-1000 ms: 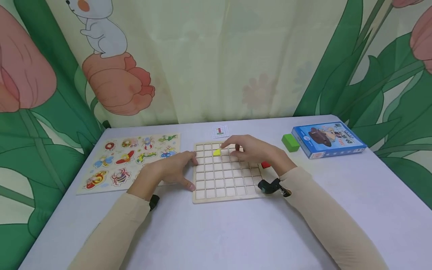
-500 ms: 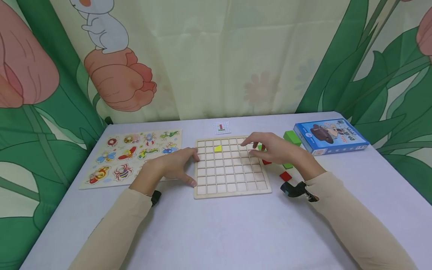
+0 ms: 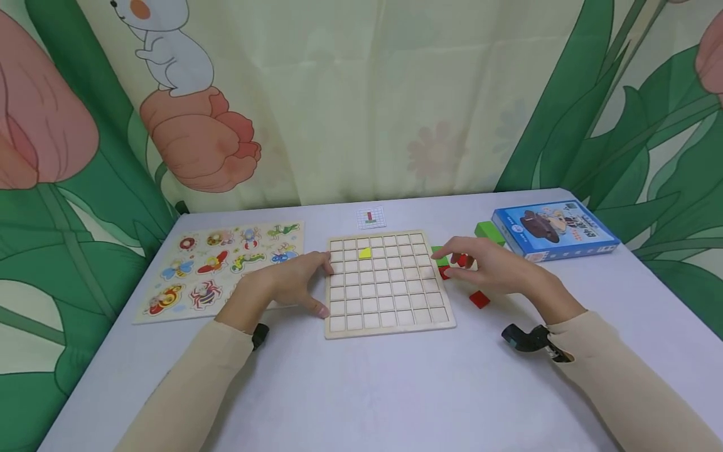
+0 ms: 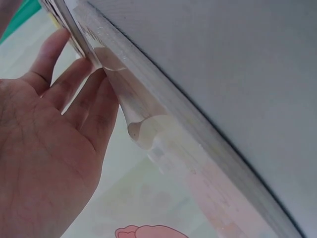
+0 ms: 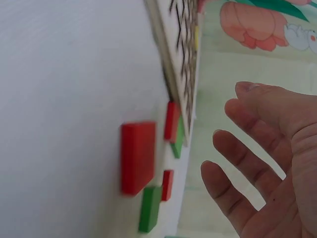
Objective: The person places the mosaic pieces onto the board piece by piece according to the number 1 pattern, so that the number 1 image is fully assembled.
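Observation:
In the head view a square wooden grid board [image 3: 391, 284] lies mid-table, with one yellow piece [image 3: 364, 253] in a cell of its upper left part. My left hand [image 3: 285, 282] rests against the board's left edge, thumb and fingers spread apart. Off the board's right edge, my right hand [image 3: 491, 265] hovers over red and green pieces, with its fingers loosely bent and nothing held. In the right wrist view a red block [image 5: 138, 157] and a green block [image 5: 150, 209] lie on the table below the fingers; more red and green pieces sit beside the board's edge.
A card with a printed grid pattern [image 3: 370, 218] lies behind the board. An insect picture board [image 3: 226, 271] is at the left. At the right back are a blue box [image 3: 555, 230] and a larger green block [image 3: 489, 232]. A patterned curtain hangs behind the table.
My right hand has moved right, from beside the yellow piece to above the loose pieces past the board's edge. The yellow piece stays on the board. My left hand keeps its place.

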`<act>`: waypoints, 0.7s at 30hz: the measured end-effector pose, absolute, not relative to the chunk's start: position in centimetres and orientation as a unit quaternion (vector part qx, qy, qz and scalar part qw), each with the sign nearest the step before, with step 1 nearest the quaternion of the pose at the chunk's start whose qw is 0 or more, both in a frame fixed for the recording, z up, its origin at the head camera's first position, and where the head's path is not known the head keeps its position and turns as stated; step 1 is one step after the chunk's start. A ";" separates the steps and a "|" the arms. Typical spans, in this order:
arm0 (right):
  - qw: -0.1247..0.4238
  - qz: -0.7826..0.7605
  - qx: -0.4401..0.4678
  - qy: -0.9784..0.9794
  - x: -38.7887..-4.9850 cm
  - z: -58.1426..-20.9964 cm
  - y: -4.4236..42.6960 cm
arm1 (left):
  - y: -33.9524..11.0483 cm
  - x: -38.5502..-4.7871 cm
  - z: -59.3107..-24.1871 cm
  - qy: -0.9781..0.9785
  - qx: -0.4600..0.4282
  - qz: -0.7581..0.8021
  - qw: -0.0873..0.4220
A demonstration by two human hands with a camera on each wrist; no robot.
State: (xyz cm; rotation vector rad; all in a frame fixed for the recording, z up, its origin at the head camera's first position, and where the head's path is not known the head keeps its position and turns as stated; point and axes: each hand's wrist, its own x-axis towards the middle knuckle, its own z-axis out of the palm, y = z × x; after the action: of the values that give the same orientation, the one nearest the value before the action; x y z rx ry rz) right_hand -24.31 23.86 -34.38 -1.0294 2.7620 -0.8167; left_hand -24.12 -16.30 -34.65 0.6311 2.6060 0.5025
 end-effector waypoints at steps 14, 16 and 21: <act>0.036 -0.291 -0.319 0.901 -23.0 -35.6 26.9 | -16.3 -24.1 -34.5 0.936 0.224 0.173 0.208; 0.042 -0.289 -0.315 0.903 -22.8 -35.8 27.2 | -16.3 -24.0 -34.5 0.936 0.224 0.173 0.209; 0.053 -0.285 -0.305 0.907 -22.3 -35.9 27.9 | -16.2 -23.9 -34.6 0.937 0.223 0.174 0.208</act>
State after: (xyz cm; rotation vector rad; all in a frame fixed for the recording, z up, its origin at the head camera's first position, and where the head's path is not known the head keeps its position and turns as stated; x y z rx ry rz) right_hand -22.29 27.91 -35.88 -0.9265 2.7583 -0.8672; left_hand -23.95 -16.20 -34.60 0.6194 2.6071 0.4831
